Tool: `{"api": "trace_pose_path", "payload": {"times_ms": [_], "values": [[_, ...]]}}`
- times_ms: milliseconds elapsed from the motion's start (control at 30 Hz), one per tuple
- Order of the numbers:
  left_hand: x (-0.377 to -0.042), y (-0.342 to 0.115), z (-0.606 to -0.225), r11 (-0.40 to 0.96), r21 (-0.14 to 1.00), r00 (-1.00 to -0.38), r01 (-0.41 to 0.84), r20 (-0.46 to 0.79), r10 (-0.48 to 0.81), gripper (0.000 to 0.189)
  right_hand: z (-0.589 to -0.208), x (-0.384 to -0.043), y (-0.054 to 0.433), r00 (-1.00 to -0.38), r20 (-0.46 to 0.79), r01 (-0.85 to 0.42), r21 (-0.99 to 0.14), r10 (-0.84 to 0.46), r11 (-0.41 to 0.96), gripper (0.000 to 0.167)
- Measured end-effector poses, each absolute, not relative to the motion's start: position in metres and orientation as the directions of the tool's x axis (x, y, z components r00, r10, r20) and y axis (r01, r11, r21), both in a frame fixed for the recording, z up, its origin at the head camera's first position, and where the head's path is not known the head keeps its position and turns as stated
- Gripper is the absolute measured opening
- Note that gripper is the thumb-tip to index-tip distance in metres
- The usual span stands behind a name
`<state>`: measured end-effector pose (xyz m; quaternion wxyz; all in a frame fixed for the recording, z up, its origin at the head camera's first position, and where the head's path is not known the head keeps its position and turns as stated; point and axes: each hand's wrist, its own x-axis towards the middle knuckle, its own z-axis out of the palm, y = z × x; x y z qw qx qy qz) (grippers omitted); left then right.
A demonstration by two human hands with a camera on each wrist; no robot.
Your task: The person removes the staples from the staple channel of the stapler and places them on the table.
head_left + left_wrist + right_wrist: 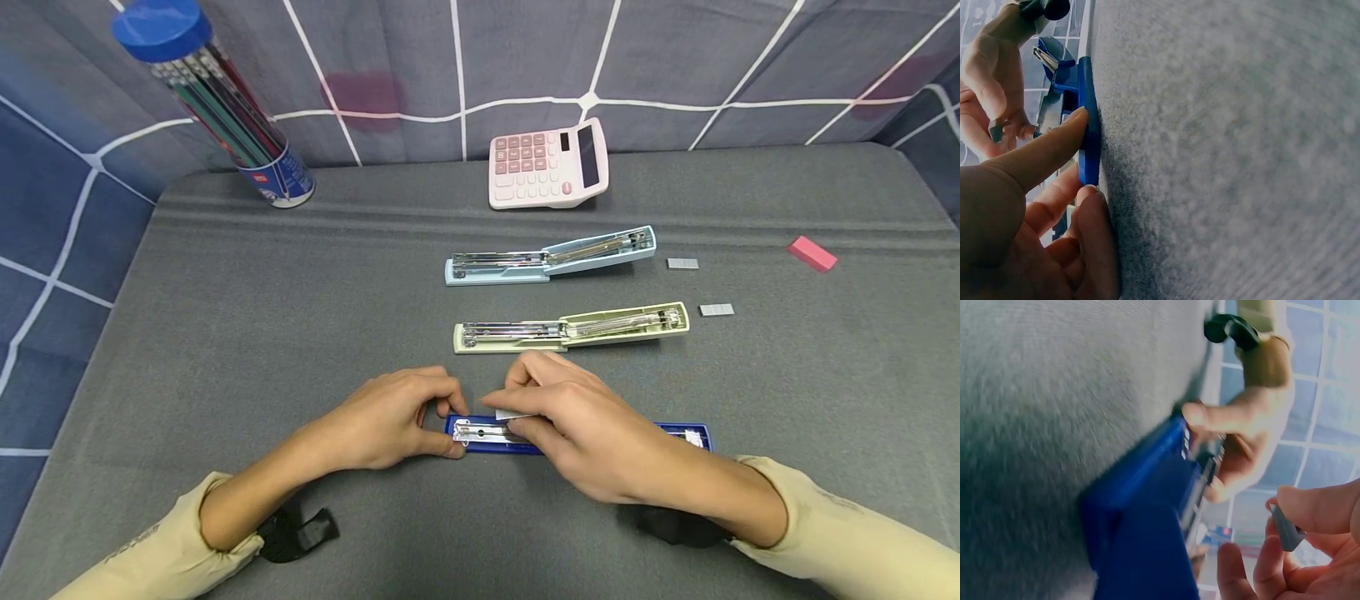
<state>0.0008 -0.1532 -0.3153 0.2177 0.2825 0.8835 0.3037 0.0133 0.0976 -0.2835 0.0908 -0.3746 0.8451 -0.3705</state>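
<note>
An opened dark blue stapler (498, 447) lies along the front of the grey table. Its left end is gripped by my left hand (393, 421), thumb on the near side and fingers on the far side. My right hand (588, 429) pinches a short strip of staples (1286, 530) between thumb and fingers, just over the stapler's metal tray. The right wrist view shows the strip apart from the stapler, tilted in the fingertips. In the head view the right hand hides the stapler's middle, while its raised cover end (693, 433) shows to the right.
Beyond the hands lie an opened green stapler (513, 348) and an opened light blue stapler (495, 279). Beside them are staple strips (716, 310) and a pink block (812, 254). At the back stand a pink calculator (551, 167) and a tub of pencils (288, 179).
</note>
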Motion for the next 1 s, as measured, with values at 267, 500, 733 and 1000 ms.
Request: {"api": "trace_pose_path", "payload": {"times_ms": [267, 500, 733, 1000], "values": [[0.001, -0.153, -0.314, 0.657, 0.661, -0.746, 0.362, -0.217, 0.629, 0.025, -0.277, 0.013, 0.121, -0.717, 0.213, -0.577, -0.716, -0.664, 0.393, 0.029], [0.001, -0.153, -0.314, 0.656, 0.657, -0.745, 0.371, -0.211, 0.633, 0.025, -0.274, 0.013, 0.143, -0.76, 0.24, -0.56, -0.713, -0.604, 0.422, 0.038], [0.001, -0.153, -0.314, 0.656, 0.659, -0.743, 0.368, -0.216, 0.633, 0.025, -0.273, 0.013, 0.161, -0.791, 0.236, -0.52, -0.745, -0.564, 0.418, 0.041], [0.0, -0.152, -0.314, 0.657, 0.654, -0.741, 0.375, -0.214, 0.636, 0.026, -0.272, 0.011, 0.18, -0.815, 0.254, -0.511, -0.74, -0.521, 0.437, 0.047]]}}
